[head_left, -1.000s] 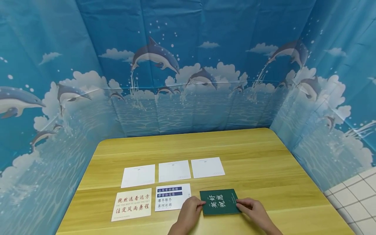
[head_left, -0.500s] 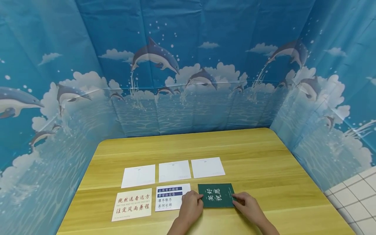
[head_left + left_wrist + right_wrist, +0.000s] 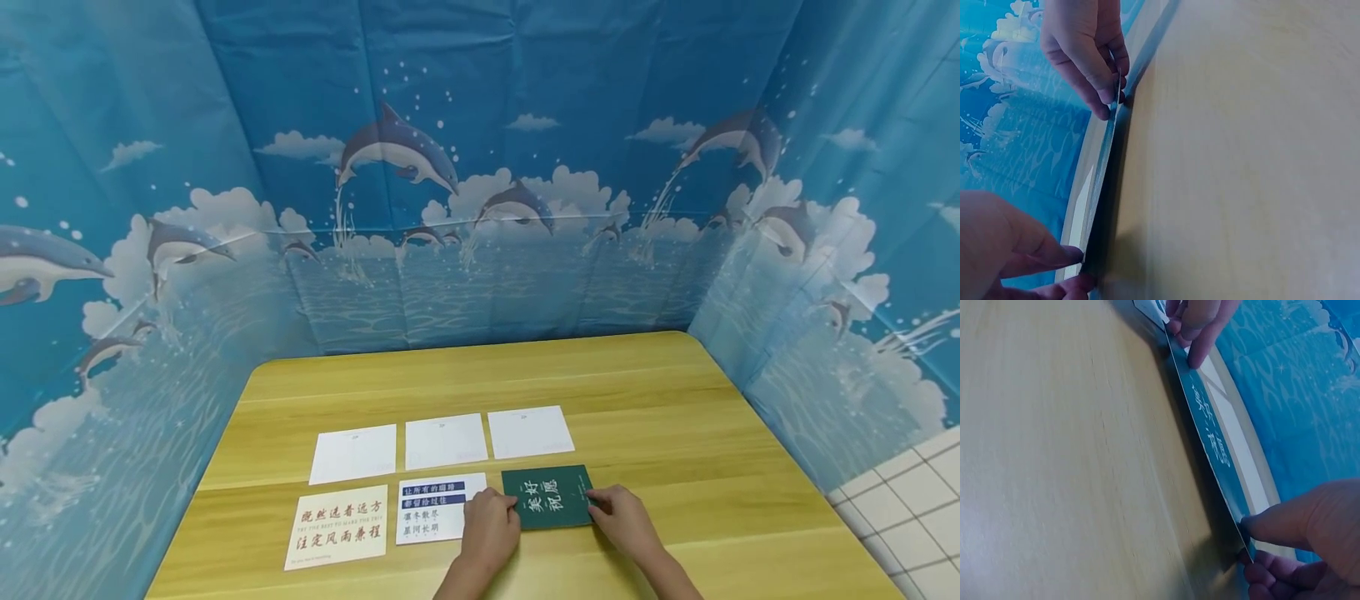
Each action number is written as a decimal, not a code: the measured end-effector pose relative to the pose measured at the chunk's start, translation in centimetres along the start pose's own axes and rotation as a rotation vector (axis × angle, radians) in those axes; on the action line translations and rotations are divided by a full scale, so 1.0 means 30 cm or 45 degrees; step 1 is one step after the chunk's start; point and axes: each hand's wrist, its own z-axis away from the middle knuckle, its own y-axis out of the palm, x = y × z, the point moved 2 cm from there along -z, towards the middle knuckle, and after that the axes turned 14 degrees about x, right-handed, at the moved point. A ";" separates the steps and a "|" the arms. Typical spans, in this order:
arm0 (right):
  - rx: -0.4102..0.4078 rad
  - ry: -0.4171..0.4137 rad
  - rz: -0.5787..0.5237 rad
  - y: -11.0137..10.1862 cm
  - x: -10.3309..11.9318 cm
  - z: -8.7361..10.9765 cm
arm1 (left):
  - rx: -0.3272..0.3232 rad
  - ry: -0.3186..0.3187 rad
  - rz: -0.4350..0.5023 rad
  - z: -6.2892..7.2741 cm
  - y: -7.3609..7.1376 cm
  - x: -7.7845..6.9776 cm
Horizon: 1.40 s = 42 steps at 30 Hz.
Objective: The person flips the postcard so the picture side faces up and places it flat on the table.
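Note:
A dark green postcard (image 3: 546,497) with white characters lies close over the table, right of a white card with blue bands (image 3: 438,492). My left hand (image 3: 489,527) pinches its left end and overlaps the banded card's right side in the head view. At the opposite end my right hand (image 3: 624,521) grips the card between thumb and fingers. Seen nearly edge-on in the right wrist view, the green card (image 3: 1210,434) has a dark shadow beneath it. The left wrist view shows thumb and fingers of my left hand (image 3: 1016,244) on either side of the card's edge.
Three mostly blank white cards (image 3: 446,442) form a row behind. A cream card with red characters (image 3: 337,527) lies at the front left of the wooden table (image 3: 712,467). A blue dolphin-print curtain (image 3: 480,283) surrounds the table's back and sides.
Both hands have moved the green card slightly away from me and to the left, beside the banded card. The other cards have stayed in place.

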 end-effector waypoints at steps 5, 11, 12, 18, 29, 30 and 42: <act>-0.004 0.031 0.008 0.007 0.007 0.001 | 0.018 -0.038 -0.026 0.000 0.002 -0.006; -0.026 0.004 0.071 0.012 0.021 -0.003 | 0.035 -0.058 -0.023 -0.003 0.004 -0.009; -0.029 0.000 0.077 0.013 0.023 -0.004 | 0.033 -0.058 -0.022 -0.004 0.003 -0.010; -0.061 0.007 0.082 0.020 0.026 -0.007 | 0.005 -0.044 -0.027 -0.002 -0.001 -0.008; -0.073 0.019 0.122 0.032 0.030 -0.004 | 0.012 -0.018 -0.056 0.007 0.016 -0.001; -0.076 0.015 0.127 0.032 0.030 -0.004 | 0.011 -0.016 -0.062 0.007 0.017 -0.001; -0.127 0.046 0.137 0.031 0.036 -0.002 | 0.051 -0.021 -0.080 0.009 0.013 -0.011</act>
